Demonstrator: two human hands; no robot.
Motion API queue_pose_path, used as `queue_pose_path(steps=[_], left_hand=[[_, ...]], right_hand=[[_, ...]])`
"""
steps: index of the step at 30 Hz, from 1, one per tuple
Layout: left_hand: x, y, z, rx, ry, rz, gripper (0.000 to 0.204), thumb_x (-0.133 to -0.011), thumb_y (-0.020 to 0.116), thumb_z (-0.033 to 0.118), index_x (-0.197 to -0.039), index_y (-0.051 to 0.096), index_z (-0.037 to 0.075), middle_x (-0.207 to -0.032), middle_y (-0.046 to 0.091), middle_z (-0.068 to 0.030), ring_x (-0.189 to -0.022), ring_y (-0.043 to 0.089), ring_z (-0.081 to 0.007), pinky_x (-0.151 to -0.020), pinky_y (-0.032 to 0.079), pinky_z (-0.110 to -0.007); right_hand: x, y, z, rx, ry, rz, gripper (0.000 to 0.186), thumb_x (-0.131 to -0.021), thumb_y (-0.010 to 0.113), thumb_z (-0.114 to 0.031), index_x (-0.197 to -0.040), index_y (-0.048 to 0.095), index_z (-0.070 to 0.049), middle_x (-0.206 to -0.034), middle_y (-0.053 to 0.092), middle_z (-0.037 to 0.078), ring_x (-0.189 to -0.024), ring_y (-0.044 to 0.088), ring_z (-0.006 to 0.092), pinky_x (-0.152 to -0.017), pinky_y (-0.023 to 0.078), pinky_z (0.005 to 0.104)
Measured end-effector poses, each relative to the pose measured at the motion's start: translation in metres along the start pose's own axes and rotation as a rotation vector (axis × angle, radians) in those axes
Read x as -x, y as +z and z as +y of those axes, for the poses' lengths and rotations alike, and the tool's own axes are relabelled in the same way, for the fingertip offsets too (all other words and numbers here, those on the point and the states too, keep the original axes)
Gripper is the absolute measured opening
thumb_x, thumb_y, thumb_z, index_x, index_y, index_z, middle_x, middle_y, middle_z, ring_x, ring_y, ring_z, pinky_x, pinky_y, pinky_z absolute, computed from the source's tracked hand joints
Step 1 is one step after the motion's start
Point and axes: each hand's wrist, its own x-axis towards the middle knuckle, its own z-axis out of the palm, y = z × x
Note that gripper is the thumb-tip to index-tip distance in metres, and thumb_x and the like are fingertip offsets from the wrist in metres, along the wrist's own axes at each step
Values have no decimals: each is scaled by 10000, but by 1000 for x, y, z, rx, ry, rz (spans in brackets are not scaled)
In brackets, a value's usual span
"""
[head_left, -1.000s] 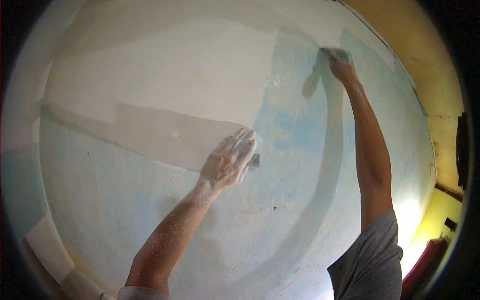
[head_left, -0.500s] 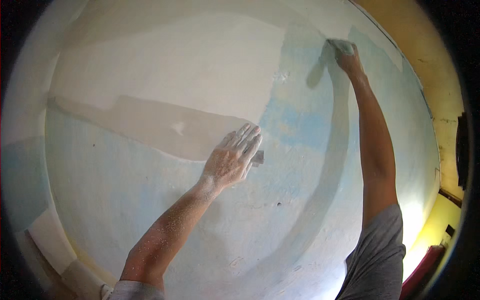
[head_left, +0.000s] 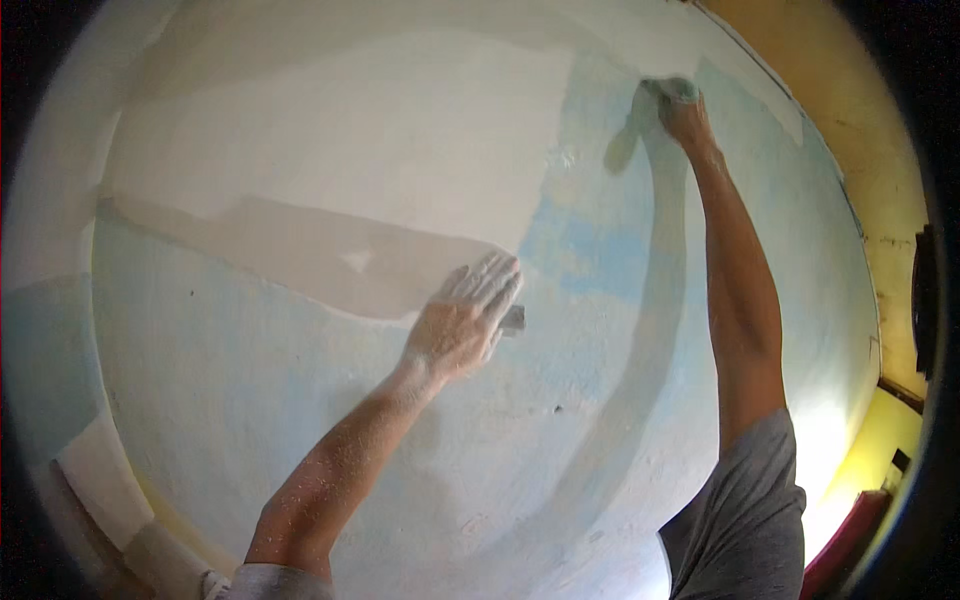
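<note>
Partly, the left hand, fingers outstretched, hides a grey piece; the right hand clasps an indistinct object.

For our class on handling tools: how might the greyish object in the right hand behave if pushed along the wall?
The greyish object is probably light, since the right hand alone holds it with the arm outstretched. It may slide fairly easily, as the wall looks mostly smooth. Its stiffness is hard to judge: it shows small and blurred.
</note>
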Motion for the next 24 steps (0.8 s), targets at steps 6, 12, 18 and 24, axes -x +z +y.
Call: queue_pose_path(steps=[6,12,18,24], left_hand=[[-10,-6,11,105,9,-4,656,-870,671,230,-1451,402,88,-1536,355,-62,-1436,299,-242,-1188,298,-418],[-4,-3,3,33,21,9,650,-881,668,259,-1453,403,97,-1540,353,-44,-1435,302,-230,-1187,299,-411],[-10,-12,9,80,36,-47,641,-897,647,265,-1465,391,112,-1554,334,-34,-1440,293,-222,-1190,294,-412],[-8,-19,3,12,52,-114,634,-921,613,276,-1483,360,127,-1566,308,-25,-1450,273,-214,-1202,277,-412]], right_hand=[[-8,10,46,164,-206,173,224,-872,621,-83,-1082,694,-60,-993,710,144,-942,676,371,-854,540,465],[-15,8,24,37,-188,87,175,-925,550,-98,-995,689,-17,-1019,691,214,-947,650,408,-804,510,461],[-51,1,32,195,41,-53,254,-882,585,-72,-1124,661,-66,-1072,684,175,-989,643,372,-898,507,457],[-22,0,36,74,-268,-46,213,-928,610,-186,-1020,683,-8,-1116,662,211,-1043,612,367,-901,474,443]])
